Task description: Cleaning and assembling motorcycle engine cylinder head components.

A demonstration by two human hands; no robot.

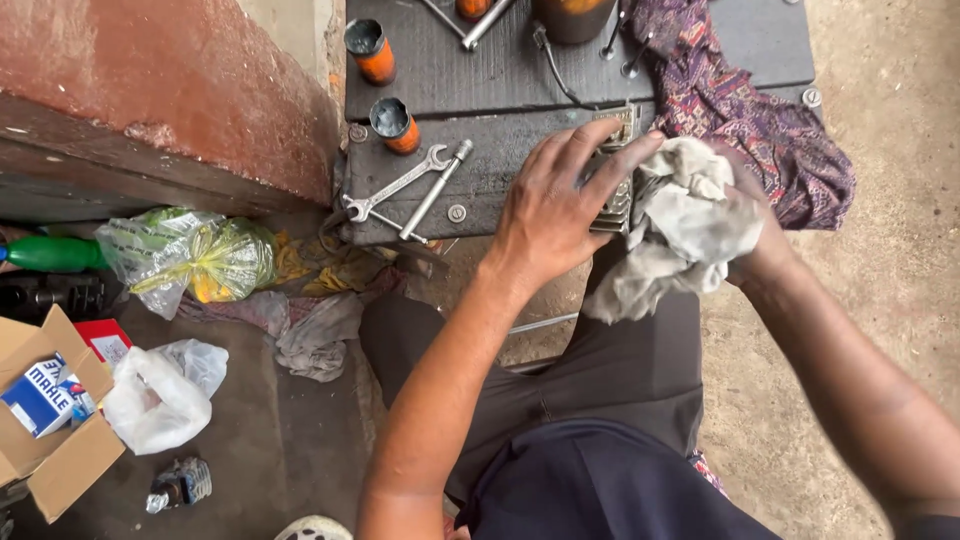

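Head view, looking straight down over my knees. My left hand (560,205) lies spread flat over the finned metal part (615,200), fingers fanned across its top and pressing it down on the edge of the dark workbench (470,75). My right hand (745,225) is bunched around a grey rag (680,225), fingers closed into the cloth, and the rag is pushed up against the part's right side. So the part sits directly under my left palm and just to the left of my right grip, touching the rag. Its fins run roughly away from me, though most of it is hidden by my fingers and the cloth, so I can't call its full shape.

Around the grip: to the left of my left hand, two spanners (405,190) lie crossed on the bench, near but not touching me. Farther out on that side stand two orange-banded cylinders (382,85). Beyond my right hand, a patterned purple cloth (760,110) drapes over the bench corner, close behind the rag. Well off to the left on the floor sit plastic bags (190,255) and an open cardboard box (55,420). Nothing lies between my two hands but the part itself.
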